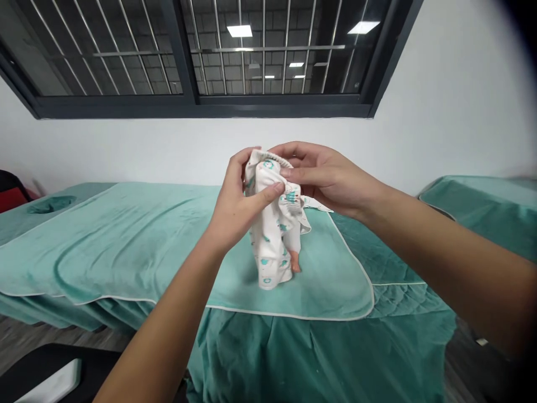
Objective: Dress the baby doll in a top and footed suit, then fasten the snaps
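Observation:
Both hands hold up a pair of white baby pants [268,246] with green prints and a gathered elastic waistband, above the bed's middle. My left hand [241,204] grips the left side of the waist, its thumb pressed across the front. At the upper right, my right hand [323,173] pinches the waistband between thumb and fingers. One pant leg hangs down close to the green cover. Beside it a small foot [296,262], seemingly a doll's, shows below a white leg; the rest of that body is hidden behind the cloth and hands.
More white printed cloth [316,205] lies behind my right hand. The bed has a light green cover [146,235] with white piping over a darker green skirt. A white device [52,383] rests on a black seat at lower left. A barred window is above.

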`<action>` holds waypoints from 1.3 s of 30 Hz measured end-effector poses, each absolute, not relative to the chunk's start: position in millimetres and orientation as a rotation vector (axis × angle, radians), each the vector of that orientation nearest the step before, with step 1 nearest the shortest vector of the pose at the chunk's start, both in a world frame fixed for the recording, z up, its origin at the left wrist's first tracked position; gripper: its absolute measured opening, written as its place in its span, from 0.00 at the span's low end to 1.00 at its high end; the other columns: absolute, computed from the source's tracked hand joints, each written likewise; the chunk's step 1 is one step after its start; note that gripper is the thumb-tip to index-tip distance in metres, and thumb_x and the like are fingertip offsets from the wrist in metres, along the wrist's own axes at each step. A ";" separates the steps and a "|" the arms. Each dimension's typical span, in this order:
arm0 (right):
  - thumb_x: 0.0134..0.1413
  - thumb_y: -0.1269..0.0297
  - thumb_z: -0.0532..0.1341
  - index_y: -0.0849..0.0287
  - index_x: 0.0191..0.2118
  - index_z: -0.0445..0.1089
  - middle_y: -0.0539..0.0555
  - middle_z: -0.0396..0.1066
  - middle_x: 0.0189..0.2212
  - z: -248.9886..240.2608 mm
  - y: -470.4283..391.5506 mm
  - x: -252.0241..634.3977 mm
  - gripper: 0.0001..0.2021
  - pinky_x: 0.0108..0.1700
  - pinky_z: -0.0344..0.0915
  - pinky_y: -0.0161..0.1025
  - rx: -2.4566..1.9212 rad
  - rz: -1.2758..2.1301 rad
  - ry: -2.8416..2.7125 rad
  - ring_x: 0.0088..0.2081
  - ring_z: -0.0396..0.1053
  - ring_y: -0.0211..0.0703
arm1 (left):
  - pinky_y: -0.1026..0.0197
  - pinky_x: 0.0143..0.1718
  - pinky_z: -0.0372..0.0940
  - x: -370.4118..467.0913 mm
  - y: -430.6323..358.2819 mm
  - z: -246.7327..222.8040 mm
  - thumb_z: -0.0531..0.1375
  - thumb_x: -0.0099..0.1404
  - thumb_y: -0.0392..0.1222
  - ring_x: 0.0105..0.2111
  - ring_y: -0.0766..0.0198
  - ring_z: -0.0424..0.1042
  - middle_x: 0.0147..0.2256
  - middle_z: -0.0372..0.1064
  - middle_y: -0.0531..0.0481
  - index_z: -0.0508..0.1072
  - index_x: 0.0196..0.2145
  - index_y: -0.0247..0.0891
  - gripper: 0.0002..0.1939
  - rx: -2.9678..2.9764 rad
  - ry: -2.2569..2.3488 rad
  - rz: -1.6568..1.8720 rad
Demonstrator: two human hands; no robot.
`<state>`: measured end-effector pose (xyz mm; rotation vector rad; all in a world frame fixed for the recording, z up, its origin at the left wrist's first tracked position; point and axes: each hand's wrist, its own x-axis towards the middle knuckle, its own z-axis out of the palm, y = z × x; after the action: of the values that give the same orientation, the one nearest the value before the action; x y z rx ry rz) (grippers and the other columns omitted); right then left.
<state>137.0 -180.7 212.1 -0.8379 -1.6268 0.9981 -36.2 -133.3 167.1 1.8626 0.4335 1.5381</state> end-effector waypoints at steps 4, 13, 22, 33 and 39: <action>0.50 0.60 0.69 0.55 0.42 0.74 0.52 0.74 0.33 211.1 -179.0 145.8 0.13 0.32 0.66 0.39 -0.958 0.890 -1.691 0.34 0.69 0.42 | 0.58 0.45 0.66 -39.7 -132.2 169.9 0.69 0.58 0.44 0.43 0.60 0.71 0.41 0.71 0.48 0.67 0.33 0.40 0.14 1.814 0.396 1.484; 0.48 0.50 0.69 0.58 0.33 0.75 0.52 0.73 0.30 190.7 -179.9 158.3 0.16 0.31 0.64 0.37 -1.135 1.126 -1.912 0.31 0.69 0.40 | 0.62 0.30 0.63 -44.2 -127.6 165.1 0.65 0.62 0.50 0.28 0.67 0.66 0.30 0.65 0.54 0.61 0.30 0.42 0.16 1.581 0.459 1.392; 0.51 0.42 0.65 0.57 0.29 0.68 0.47 0.64 0.23 181.3 -173.3 168.0 0.21 0.26 0.54 0.34 -1.093 0.743 -1.674 0.25 0.59 0.35 | 0.59 0.32 0.66 -55.1 -129.4 151.5 0.68 0.57 0.53 0.33 0.58 0.74 0.34 0.74 0.47 0.75 0.34 0.38 0.16 1.744 0.478 0.596; 0.50 0.48 0.67 0.57 0.36 0.77 0.49 0.75 0.31 134.3 -170.4 173.2 0.17 0.35 0.63 0.35 -1.209 1.082 -1.881 0.33 0.70 0.41 | 0.63 0.34 0.65 -32.1 -126.9 114.2 0.65 0.60 0.54 0.33 0.64 0.72 0.35 0.74 0.49 0.75 0.39 0.37 0.18 1.431 0.462 0.897; 0.53 0.50 0.66 0.55 0.42 0.76 0.50 0.77 0.33 107.5 -150.7 174.3 0.16 0.37 0.68 0.37 -0.934 1.137 -1.279 0.34 0.73 0.44 | 0.61 0.29 0.63 -29.0 -123.3 87.2 0.72 0.51 0.46 0.25 0.63 0.70 0.28 0.74 0.48 0.77 0.37 0.32 0.19 1.495 0.444 0.408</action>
<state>174.3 -150.7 107.5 -0.9337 -1.2792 1.1367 -29.0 -123.3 87.2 1.4953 0.4445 0.4081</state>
